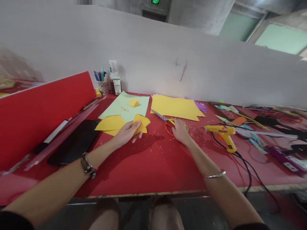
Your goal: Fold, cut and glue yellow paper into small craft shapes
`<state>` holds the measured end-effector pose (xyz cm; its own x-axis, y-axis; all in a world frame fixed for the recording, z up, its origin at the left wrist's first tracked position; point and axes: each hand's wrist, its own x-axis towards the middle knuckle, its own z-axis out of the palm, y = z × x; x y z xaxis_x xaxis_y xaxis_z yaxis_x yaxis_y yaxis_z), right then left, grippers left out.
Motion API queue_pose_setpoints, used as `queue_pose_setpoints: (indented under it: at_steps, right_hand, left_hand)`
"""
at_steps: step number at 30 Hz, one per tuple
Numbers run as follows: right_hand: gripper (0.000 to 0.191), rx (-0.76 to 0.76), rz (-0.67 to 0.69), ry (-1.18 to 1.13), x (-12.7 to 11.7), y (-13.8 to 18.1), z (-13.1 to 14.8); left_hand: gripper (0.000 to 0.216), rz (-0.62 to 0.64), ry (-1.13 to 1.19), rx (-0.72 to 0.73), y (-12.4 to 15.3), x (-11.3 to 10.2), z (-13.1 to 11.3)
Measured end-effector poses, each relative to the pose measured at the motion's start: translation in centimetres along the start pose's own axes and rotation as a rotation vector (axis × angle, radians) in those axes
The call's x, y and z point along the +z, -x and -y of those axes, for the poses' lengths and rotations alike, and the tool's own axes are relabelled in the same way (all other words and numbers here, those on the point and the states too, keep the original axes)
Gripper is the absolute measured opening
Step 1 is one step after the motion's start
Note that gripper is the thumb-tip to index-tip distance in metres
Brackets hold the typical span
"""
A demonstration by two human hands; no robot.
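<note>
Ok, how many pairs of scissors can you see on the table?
1. The scissors lie on the red table under the right hand, below the big yellow sheet. More may be hidden in the clutter at right.

Single view, head-worn camera: seated at the near edge of the red bench [153,166], facing forward and down toward the white partition wall [153,57] at 12 o'clock. Close range; both forearms enter from 7 and 5 o'clock. Knees visible at 6 o'clock below the bench edge.

green exit sign [155,2], lettering too blurred
</note>
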<state>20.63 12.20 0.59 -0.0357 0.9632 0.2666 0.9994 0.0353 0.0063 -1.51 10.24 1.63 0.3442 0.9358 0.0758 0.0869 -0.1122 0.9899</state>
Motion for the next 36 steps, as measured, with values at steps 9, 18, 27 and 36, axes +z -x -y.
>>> queue_pose_setpoints:
  at_steps: [9,18,27,36]
  right_hand:
    - [0.044,-0.144,-0.100,0.167,-2.7,1.8,2.3]
    - [0.019,-0.146,-0.224,0.068,-2.9,2.0,2.2]
    - [0.031,0.074,-0.147,-0.937,-3.0,1.6,2.1]
    - [0.029,0.154,0.087,-1.367,-2.6,2.0,3.0]
  left_hand:
    - [0.034,-0.129,-0.057,0.122,-0.4,-0.8,0.1]
    - [0.030,-0.397,0.047,0.163,-0.5,-1.1,0.1]
    - [0.025,-0.445,0.108,0.155,-0.5,-1.1,0.0]
    - [0.026,-0.407,0.131,0.142,-0.5,-0.9,0.0]
